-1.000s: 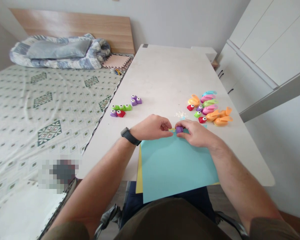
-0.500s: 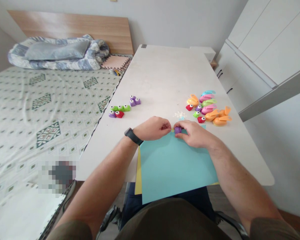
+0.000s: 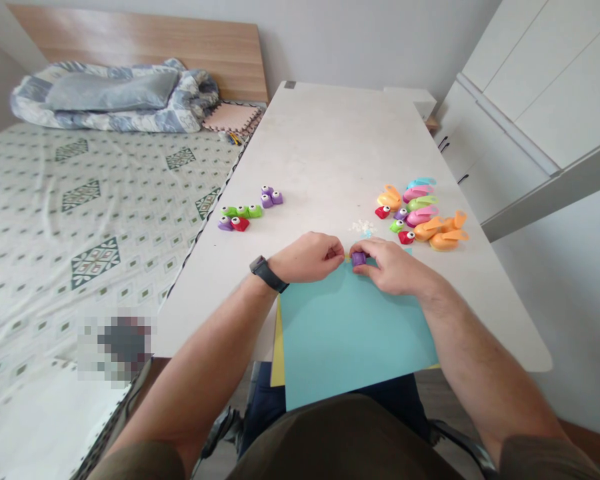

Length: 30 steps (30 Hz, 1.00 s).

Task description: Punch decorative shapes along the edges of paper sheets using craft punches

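Observation:
A small purple craft paper punch (image 3: 359,259) is between the thumb and fingers of my right hand (image 3: 393,265), at the far edge of a light-blue sheet of paper (image 3: 357,333). My left hand (image 3: 314,257), with a dark watch at the wrist, is closed in a pinch just left of the punch. What its fingertips hold is hidden. A tiny yellowish bit (image 3: 347,257) shows between the two hands. Under the blue sheet, a yellow sheet (image 3: 278,353) sticks out at the left. Beyond my right hand lies a small heap of white and blue paper cutouts (image 3: 364,229).
To the right stand orange punches (image 3: 444,241), a pink punch (image 3: 423,216), a red punch (image 3: 407,237) and others. Green punches (image 3: 241,211) and purple punches (image 3: 272,197) sit at the left. A bed (image 3: 130,173) adjoins the white table (image 3: 325,147); cabinets (image 3: 510,100) line the right.
The view has shifted slightly. Both hands keep nearly the same pose, with the purple punch still in my right hand and the left still pinched beside it.

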Each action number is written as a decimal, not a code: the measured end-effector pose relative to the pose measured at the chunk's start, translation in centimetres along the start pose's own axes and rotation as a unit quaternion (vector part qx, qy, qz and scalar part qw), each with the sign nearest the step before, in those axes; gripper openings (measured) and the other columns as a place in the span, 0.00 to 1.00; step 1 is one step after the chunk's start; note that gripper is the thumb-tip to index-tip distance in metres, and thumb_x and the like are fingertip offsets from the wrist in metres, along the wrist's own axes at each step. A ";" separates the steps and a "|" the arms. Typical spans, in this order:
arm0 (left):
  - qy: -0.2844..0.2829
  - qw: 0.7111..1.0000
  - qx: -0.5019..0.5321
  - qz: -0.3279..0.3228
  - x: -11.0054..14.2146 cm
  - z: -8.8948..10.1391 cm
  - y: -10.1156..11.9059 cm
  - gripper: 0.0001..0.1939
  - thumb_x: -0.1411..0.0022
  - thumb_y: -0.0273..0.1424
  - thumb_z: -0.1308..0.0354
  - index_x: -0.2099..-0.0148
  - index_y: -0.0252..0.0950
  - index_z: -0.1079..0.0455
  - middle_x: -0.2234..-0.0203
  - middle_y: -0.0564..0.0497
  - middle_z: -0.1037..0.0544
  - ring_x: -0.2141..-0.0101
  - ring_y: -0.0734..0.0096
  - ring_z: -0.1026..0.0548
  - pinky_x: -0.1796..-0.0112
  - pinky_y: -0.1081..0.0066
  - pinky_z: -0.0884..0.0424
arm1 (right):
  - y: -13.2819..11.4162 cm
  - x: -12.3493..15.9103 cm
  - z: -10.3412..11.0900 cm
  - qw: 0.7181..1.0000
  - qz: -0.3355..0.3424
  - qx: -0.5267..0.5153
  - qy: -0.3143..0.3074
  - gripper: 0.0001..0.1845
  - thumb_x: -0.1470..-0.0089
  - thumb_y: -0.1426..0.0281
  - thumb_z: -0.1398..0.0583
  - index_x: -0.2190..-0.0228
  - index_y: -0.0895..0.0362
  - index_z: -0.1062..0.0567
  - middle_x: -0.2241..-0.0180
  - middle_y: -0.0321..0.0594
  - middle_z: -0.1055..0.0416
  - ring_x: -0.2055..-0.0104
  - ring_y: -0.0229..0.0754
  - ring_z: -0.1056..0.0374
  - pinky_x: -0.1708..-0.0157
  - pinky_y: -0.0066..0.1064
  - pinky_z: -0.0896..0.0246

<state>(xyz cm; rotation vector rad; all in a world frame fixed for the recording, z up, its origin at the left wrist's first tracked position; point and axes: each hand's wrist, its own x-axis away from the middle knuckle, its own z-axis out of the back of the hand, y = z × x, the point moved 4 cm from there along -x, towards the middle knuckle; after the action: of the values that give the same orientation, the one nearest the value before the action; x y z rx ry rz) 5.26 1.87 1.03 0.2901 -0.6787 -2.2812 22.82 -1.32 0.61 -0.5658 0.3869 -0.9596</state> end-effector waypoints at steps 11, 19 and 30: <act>0.017 0.999 0.050 0.002 0.2 0.3 0.1 0.12 0.35 0.36 0.45 0.58 0.35 0.23 0.69 0.51 0.18 0.69 0.71 0.23 0.67 0.73 0.31 | 0.1 -0.1 -0.2 1.000 -0.003 0.004 0.003 0.07 0.43 0.71 0.37 0.60 0.54 0.26 0.63 0.40 0.26 0.59 0.45 0.32 0.57 0.36 0.39; 0.033 0.998 0.057 0.003 0.2 0.1 0.2 0.30 0.46 0.55 0.36 0.53 0.35 0.23 0.64 0.48 0.18 0.64 0.66 0.21 0.63 0.70 0.28 | 0.1 -0.1 -0.3 1.000 0.002 0.001 0.009 0.10 0.45 0.76 0.39 0.60 0.55 0.26 0.63 0.40 0.25 0.59 0.45 0.32 0.57 0.36 0.38; 0.027 0.999 0.042 -0.006 -0.5 -1.1 0.9 0.28 0.44 0.54 0.36 0.55 0.36 0.26 0.63 0.48 0.19 0.64 0.65 0.22 0.65 0.70 0.31 | 0.0 -0.2 -0.6 1.000 0.009 0.000 0.011 0.13 0.47 0.76 0.38 0.58 0.54 0.24 0.57 0.43 0.23 0.53 0.50 0.29 0.51 0.41 0.36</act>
<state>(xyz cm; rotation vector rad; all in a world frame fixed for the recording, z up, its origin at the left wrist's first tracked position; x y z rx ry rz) 6.56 1.28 0.55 0.3939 -0.7474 -2.2512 22.39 -1.32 0.11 -0.5510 0.4111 -0.9497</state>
